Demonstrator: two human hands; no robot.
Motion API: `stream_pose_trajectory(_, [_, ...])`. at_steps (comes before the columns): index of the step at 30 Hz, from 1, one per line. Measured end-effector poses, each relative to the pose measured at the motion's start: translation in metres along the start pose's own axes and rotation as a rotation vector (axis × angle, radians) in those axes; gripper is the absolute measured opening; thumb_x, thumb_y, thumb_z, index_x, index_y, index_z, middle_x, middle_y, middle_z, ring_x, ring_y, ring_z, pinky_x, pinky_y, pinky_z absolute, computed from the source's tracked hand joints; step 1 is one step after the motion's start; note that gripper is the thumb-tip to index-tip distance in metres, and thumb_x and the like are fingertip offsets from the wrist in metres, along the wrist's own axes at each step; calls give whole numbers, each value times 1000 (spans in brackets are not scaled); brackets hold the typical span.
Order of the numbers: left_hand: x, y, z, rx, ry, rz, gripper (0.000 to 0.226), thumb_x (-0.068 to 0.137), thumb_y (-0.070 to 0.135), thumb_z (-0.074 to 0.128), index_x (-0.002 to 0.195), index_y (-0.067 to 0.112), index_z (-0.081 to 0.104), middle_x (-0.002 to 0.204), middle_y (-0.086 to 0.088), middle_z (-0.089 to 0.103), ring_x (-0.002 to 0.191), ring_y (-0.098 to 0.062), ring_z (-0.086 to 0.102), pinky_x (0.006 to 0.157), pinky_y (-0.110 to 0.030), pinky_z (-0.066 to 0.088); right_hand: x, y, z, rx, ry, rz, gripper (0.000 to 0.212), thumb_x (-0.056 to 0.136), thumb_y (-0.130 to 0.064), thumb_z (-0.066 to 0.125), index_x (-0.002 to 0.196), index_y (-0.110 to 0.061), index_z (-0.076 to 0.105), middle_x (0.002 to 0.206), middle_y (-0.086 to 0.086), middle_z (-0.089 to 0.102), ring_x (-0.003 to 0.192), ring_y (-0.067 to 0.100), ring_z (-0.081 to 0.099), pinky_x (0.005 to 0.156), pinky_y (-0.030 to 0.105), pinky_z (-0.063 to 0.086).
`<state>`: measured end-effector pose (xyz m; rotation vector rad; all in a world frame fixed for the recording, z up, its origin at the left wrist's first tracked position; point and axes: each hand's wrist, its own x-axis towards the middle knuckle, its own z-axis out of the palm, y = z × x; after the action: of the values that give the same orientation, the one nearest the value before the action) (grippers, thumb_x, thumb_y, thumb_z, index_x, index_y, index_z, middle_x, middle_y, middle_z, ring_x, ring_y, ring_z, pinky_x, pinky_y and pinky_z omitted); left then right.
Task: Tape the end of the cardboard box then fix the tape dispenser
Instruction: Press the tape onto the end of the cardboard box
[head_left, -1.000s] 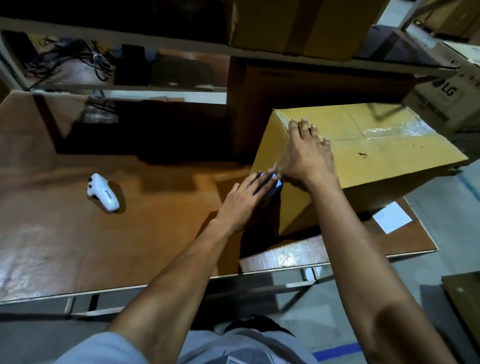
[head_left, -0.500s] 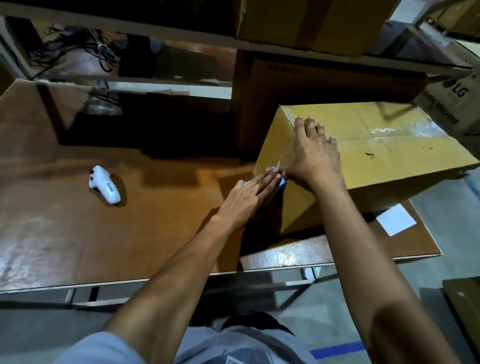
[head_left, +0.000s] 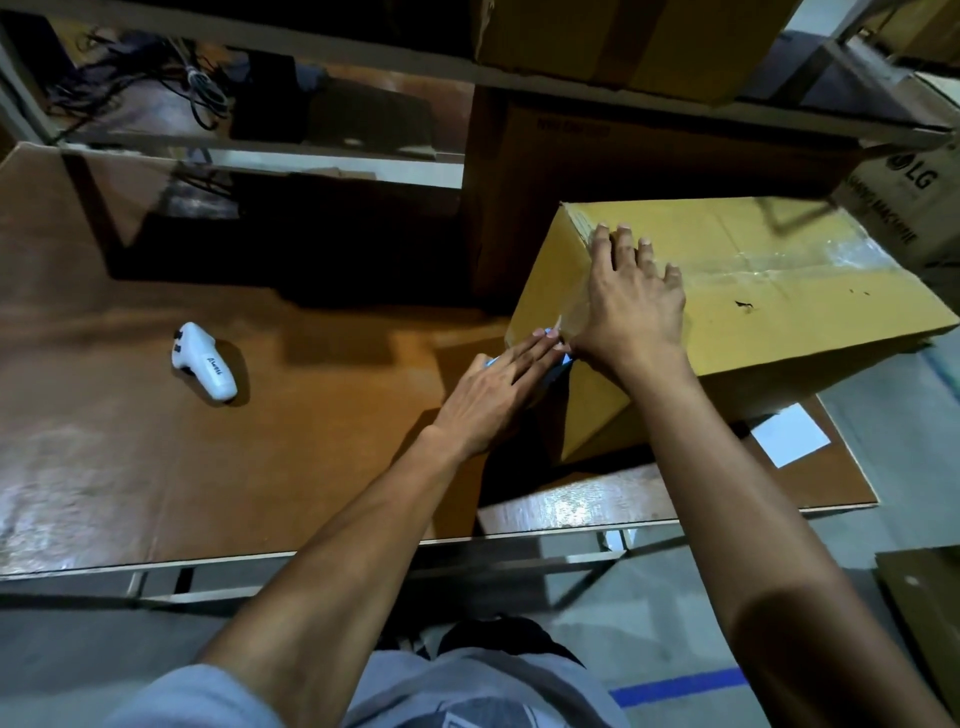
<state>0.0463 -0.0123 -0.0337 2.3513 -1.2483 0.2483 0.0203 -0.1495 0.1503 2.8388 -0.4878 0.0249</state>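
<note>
Yellow-brown cardboard box (head_left: 753, 291) sits closed on wooden table (head_left: 260, 441), right side; contents not visible. Right hand (head_left: 631, 306) spread flat over its near top corner. Left hand (head_left: 493, 395), fingers extended together, covers blue tape dispenser (head_left: 563, 361) at box end; grip unclear. White handheld device (head_left: 205, 362) well apart, left.

A glossy brown wooden surface (head_left: 156, 467) is seen across the lower left, and a small white plastic handheld device (head_left: 205, 361) is laid on it, well apart from everything else. A white paper sheet (head_left: 790, 434) is found near the surface's right edge. Behind, a metal shelf rack (head_left: 311, 156) is loaded with dark cables (head_left: 197, 88) and a white printed LG carton (head_left: 904, 208). A blue floor stripe (head_left: 675, 686) is visible below.
</note>
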Motion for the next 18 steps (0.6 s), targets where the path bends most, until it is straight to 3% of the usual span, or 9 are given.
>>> stream_pose_trajectory(8, [1, -1, -1, -13, 1, 1, 74, 109, 25, 56, 172, 19, 18, 181, 2, 11, 166, -15, 12, 87, -46, 49, 0, -4, 3, 4, -4, -14, 133, 80, -48, 88, 168, -13, -6, 177, 17, 6, 162, 40, 14, 124, 58, 32])
stream_pose_trajectory(13, [2, 0, -2, -14, -2, 3, 75, 110, 25, 53, 173, 20, 13, 181, 1, 11, 166, -17, 13, 87, -46, 48, 2, -1, 3, 39, -36, -41, 136, 77, -42, 92, 168, -13, -5, 177, 17, 2, 163, 38, 9, 129, 58, 23])
stream_pose_trajectory(18, [2, -2, -4, -6, -13, 9, 76, 107, 22, 56, 172, 19, 17, 181, 2, 11, 166, -17, 14, 85, -44, 48, 2, -3, 4, -29, -2, -28, 141, 73, -51, 91, 168, -13, -7, 177, 17, -2, 163, 37, 7, 129, 58, 20])
